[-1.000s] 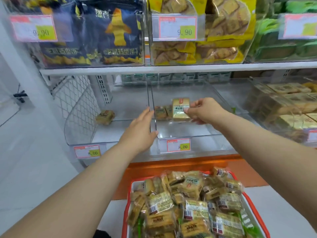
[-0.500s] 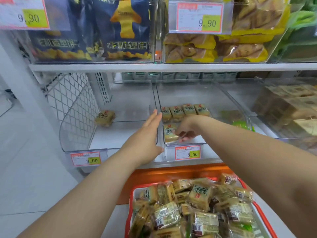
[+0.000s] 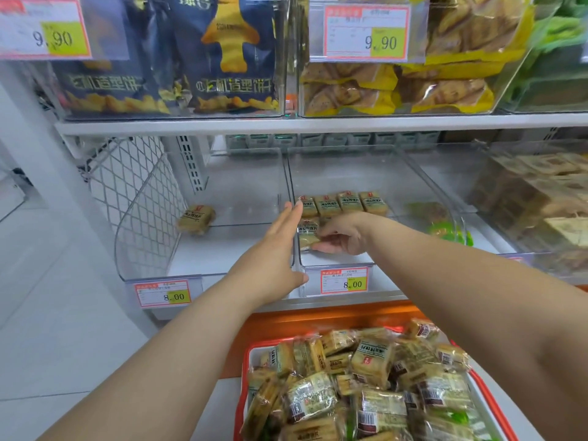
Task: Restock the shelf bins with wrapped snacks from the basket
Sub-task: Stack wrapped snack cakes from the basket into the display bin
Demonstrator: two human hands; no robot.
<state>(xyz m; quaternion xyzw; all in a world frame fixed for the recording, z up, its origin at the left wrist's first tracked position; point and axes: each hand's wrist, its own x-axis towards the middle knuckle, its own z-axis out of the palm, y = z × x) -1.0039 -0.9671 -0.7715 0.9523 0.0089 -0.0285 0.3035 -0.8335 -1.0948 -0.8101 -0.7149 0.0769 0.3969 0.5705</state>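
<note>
My right hand (image 3: 342, 236) reaches into the middle clear bin (image 3: 413, 186) and pinches a yellow wrapped snack (image 3: 308, 234) near the bin's front left corner. Behind it a row of several wrapped snacks (image 3: 345, 203) lies across the bin floor. My left hand (image 3: 273, 249) is flat with straight fingers against the divider between the left bin (image 3: 146, 237) and the middle bin. A single wrapped snack (image 3: 195, 219) lies in the left bin. The red basket (image 3: 245, 370) full of wrapped snacks (image 3: 372, 364) sits below the shelf.
The upper shelf holds bins of blue snack bags (image 3: 165, 52) and yellow biscuit bags (image 3: 397, 87). A bin of tan packets (image 3: 537, 192) stands at the right. Price tags (image 3: 345, 281) front the bins. An orange ledge (image 3: 318, 316) runs under the shelf. White floor lies to the left.
My right hand carried the snack from mid-bin down to the front left of the middle bin. The left hand stayed by the divider. The view shifted closer to the shelf.
</note>
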